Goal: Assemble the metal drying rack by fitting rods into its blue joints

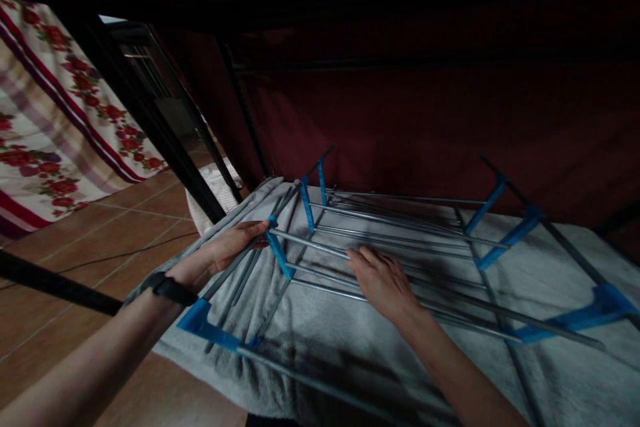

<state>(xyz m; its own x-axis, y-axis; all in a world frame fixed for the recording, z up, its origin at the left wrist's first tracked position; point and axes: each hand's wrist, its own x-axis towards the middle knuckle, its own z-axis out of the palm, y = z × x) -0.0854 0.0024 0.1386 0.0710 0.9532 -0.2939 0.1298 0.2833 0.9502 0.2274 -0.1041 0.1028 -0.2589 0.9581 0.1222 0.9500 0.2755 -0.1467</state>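
A metal rack of grey rods (pixel 325 290) joined by blue plastic brackets (pixel 279 252) lies across the grey blanket. My left hand (pixel 243 240), with a black band on its wrist, closes round the rack's left side at the top of one blue bracket; some of its fingers are hidden behind the rod. Toward the middle, my right hand (pixel 381 281) curls over an upper metal rod (pixel 310 241), its fingertips partly out of sight beneath it. Several loose-ended rods (pixel 243 280) lie on the blanket below the left hand.
The grey blanket (pixel 320 353) covers a bed with black frame posts (pixel 150 127). A dark red curtain (pixel 400 127) hangs behind. To the left are a flowered cloth (pixel 75 113), brown floor tiles (pixel 130 227) and a black cable (pixel 115 257).
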